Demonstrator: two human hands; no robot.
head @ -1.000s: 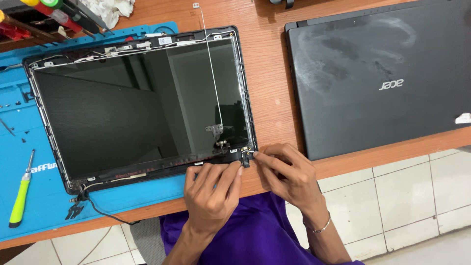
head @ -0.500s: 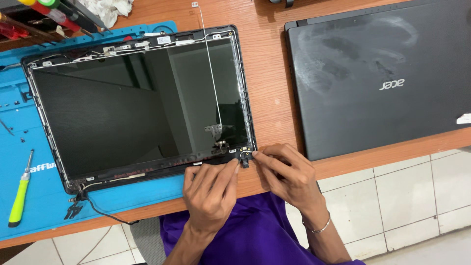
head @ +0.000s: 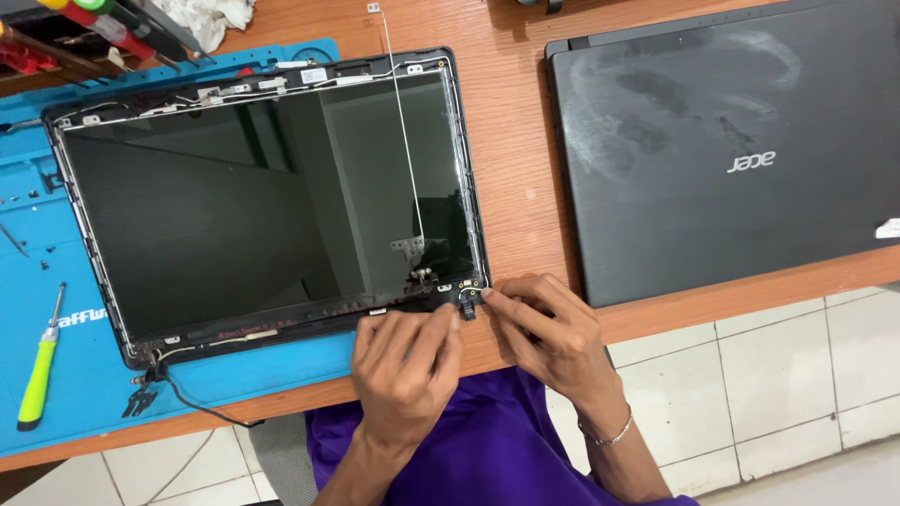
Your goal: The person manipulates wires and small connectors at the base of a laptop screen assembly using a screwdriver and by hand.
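We worked at a wooden bench (head: 525,178), seen from above. A bare laptop screen panel (head: 262,206) lay in its dark frame, partly on a blue repair mat (head: 84,375). At the panel's five o'clock corner, close to the bench's near edge, our left hand (head: 405,379) pressed fingertips on the frame. Our right hand (head: 548,333) pinched a small black connector (head: 466,302) there. A closed black laptop (head: 731,141) sat at three o'clock, with bare wood between. A green screwdriver (head: 39,375) lay at nine o'clock.
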